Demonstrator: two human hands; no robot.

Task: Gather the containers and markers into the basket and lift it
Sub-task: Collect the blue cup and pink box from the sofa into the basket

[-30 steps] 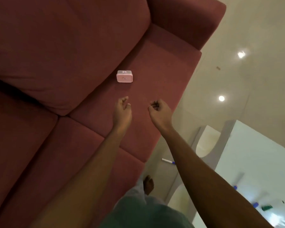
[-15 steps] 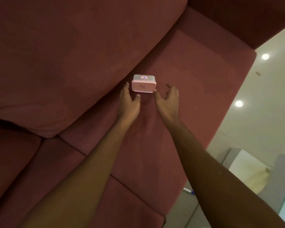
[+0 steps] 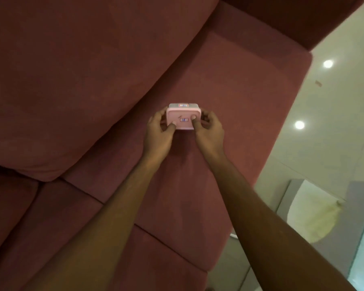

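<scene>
A small pink container (image 3: 182, 114) with a lid and a little label lies on the seat cushion of a dark red sofa (image 3: 229, 114), close to the back cushion. My left hand (image 3: 158, 133) grips its left side, thumb on the lid. My right hand (image 3: 209, 134) grips its right side, thumb also on the lid. No basket or markers are in view.
The sofa's back cushion (image 3: 82, 80) rises to the left and its armrest (image 3: 292, 15) is at the top right. A glossy pale floor (image 3: 334, 122) lies to the right, with a white table's edge (image 3: 315, 215) at the lower right.
Both hands reached forward from open beside the container to closing on its two sides. The view moved closer to the sofa seat.
</scene>
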